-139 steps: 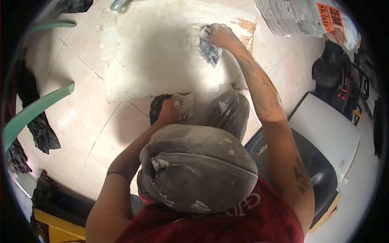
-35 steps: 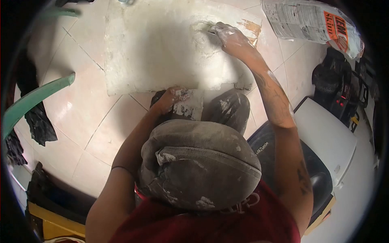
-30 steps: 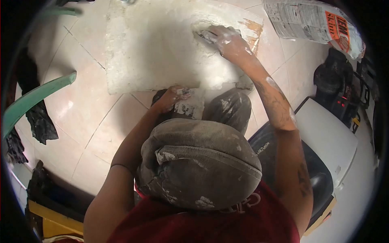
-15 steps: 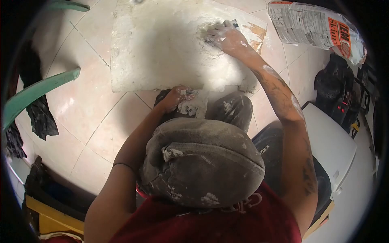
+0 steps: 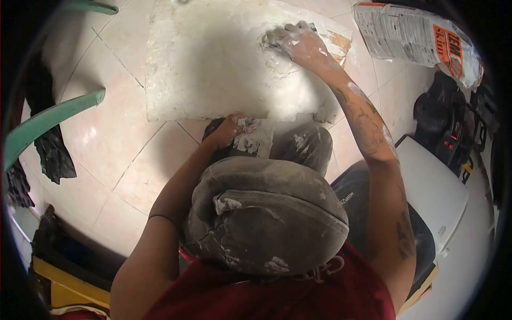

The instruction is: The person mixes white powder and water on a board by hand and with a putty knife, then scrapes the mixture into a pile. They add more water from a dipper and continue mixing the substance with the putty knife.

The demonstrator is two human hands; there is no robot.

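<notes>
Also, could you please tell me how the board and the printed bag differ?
The board is broad and flat, while the bag is smaller and crumpled. The board is smeared off-white with a brown patch near one edge; the bag carries print and an orange label. Both are mostly pale.

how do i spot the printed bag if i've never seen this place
Start from the big whitish board on the tiled floor, under the person's right hand. Past its right edge, across a strip of floor, lies the printed bag. Its bold orange panel sets it apart from the black device with small red lights below it in the view.
</notes>
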